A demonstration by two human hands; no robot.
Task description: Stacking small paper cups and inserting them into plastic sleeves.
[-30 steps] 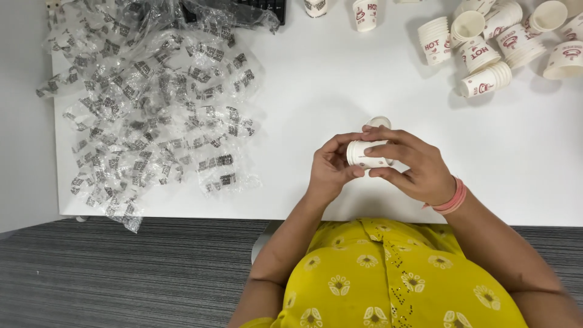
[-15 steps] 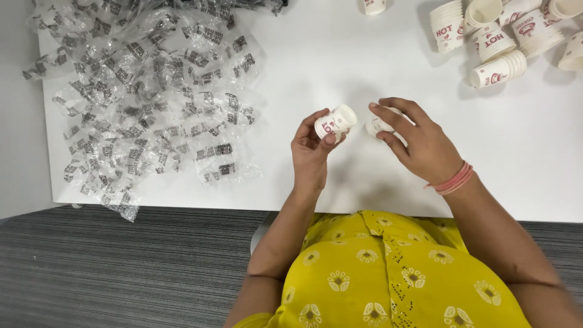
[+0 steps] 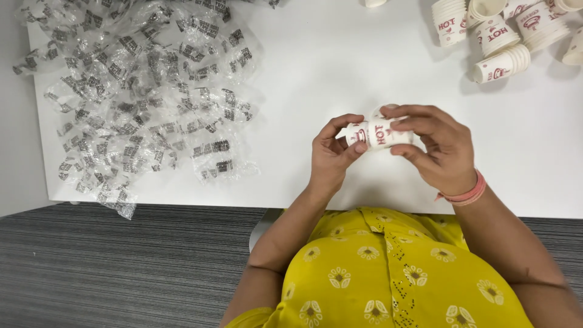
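Note:
Both of my hands meet over the white table (image 3: 316,67), just in front of my body. They hold small white paper cups with red print (image 3: 378,133), lying sideways and pushed one into another. My left hand (image 3: 331,155) pinches the left end with thumb and fingers. My right hand (image 3: 440,149) wraps over the right end from above; a pink band sits on that wrist. How many cups are nested I cannot tell.
A big heap of clear plastic wrappers with black print (image 3: 139,97) covers the table's left part. Several more paper cups, some stacked, lie at the far right (image 3: 504,36). The table's near edge runs by my yellow clothing; grey floor lies below left.
Half a second ago my hands were apart, the left holding one cup up and the right holding another. Now they have come together with the cups joined sideways between them.

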